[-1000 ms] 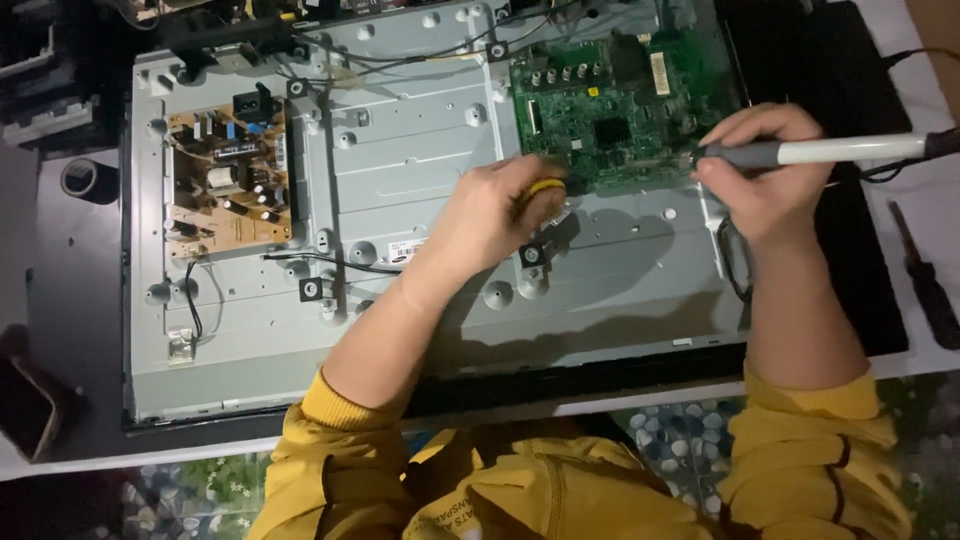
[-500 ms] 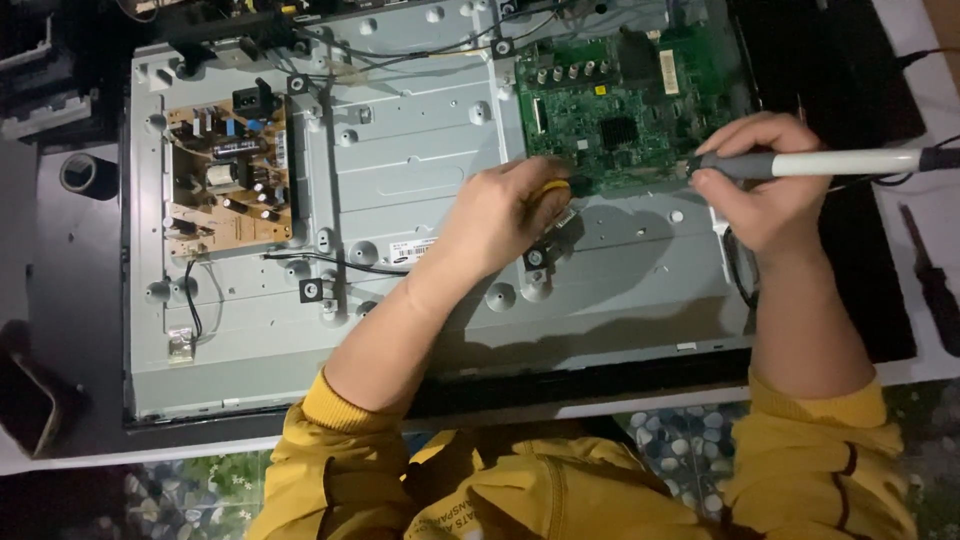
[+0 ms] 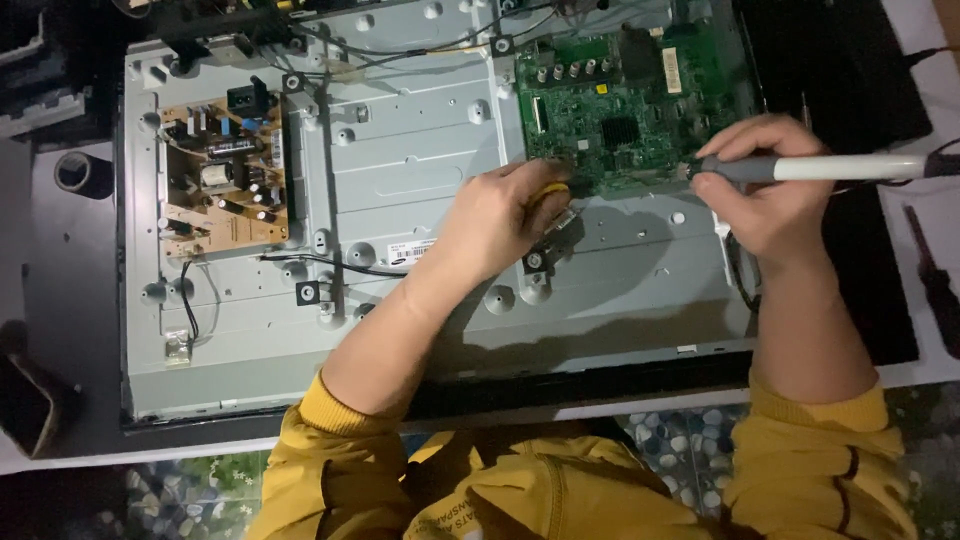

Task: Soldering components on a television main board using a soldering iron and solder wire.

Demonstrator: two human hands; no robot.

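A grey-and-white pen-shaped iron is pinched in the closed fingers of the right hand, tip laid on the near edge of the green circuit board at far right of the grey metal chassis, apparently for fine work there. The left hand is curled shut on a small yellow-tipped object, just beside the board's near-left corner, likely kept close to the tip; tan power board is left untouched far left.

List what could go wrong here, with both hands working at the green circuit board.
1. The right hand holds a pen-like tool with its tip on the green board's crowded edge; a slip could touch neighbouring parts.
2. The left hand rests beside that tip and could be nicked or burned.
3. The tool's cord trails off to the right and may snag.
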